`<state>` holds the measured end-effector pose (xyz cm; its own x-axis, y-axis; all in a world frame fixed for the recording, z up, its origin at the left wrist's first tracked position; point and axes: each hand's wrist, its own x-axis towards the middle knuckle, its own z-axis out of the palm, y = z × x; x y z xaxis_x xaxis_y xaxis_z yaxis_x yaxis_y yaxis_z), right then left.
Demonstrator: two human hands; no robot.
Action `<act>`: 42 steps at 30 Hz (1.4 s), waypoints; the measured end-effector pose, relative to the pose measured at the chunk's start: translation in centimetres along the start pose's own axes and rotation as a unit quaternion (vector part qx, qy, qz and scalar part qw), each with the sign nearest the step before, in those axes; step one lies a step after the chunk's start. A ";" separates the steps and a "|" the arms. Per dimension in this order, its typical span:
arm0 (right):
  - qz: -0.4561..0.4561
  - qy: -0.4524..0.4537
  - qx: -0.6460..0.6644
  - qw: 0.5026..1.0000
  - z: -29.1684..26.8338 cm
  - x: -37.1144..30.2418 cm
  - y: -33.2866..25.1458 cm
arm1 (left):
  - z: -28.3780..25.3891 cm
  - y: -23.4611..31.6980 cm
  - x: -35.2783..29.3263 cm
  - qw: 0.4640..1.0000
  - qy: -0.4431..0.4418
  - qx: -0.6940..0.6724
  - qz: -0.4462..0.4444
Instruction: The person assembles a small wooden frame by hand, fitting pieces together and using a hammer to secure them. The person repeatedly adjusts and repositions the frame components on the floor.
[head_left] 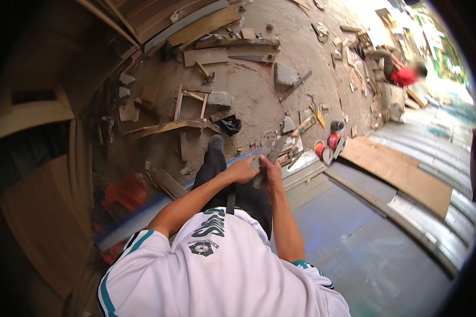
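Head view is showing me a cluttered work yard from above, and I am reading it left to right. Out at nine o'clock, curved wooden boards (42, 113) are leaning in shadow, and a red bundle (122, 191) is lying on the ground just inside them. Toward eleven o'clock, loose timber offcuts (166, 127) and a small wooden frame (191, 103) are lying on the sandy ground (259, 90), with a hammer (203, 71) beyond them at twelve o'clock.

Near the centre, my left hand (241, 170) is closing round the lower part of a flat grey strip (269, 156), and my right hand (271, 174) is gripping the same strip just beside it, so both hands are clamped on it and touching each other. The strip is sticking up and away from me toward one o'clock, tilted, above my dark trouser leg (211, 169) and shoe (216, 141). I cannot tell what the strip is made of.

Just past the hands at two o'clock, red tins (328, 145) are standing near a brown board (396, 171) that is resting on grey sheet panels (354, 227). Far out at one o'clock, another person in a red top (404, 75) is sitting well apart from me.
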<state>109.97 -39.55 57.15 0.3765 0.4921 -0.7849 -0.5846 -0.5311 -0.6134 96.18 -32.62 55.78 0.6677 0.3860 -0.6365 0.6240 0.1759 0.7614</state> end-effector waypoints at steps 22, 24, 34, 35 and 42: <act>0.189 -0.206 -0.381 0.881 -2.0 36.9 0.0 | 8.3 -11.6 25.9 0.717 0.354 -0.554 -0.231; 0.215 -0.169 -0.437 0.857 -3.4 43.8 2.3 | 10.2 -15.8 29.7 0.685 0.373 -0.584 -0.225; 0.113 -0.171 -0.572 0.794 -0.3 67.3 12.7 | 7.4 -29.3 41.8 0.791 0.347 -0.447 -0.232; 0.134 -0.194 -0.567 0.790 0.9 66.5 12.9 | 7.4 -30.2 41.9 0.807 0.316 -0.440 -0.236; 0.043 -0.315 -0.676 0.665 6.2 66.6 11.2 | 6.6 -32.8 41.7 0.806 0.394 -0.406 -0.171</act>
<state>124.06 -8.43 -1.46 -0.2415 0.3855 -0.8906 0.7561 -0.5005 -0.4217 106.22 -28.25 3.43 -0.1526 0.5887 -0.7938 0.0313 0.8057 0.5915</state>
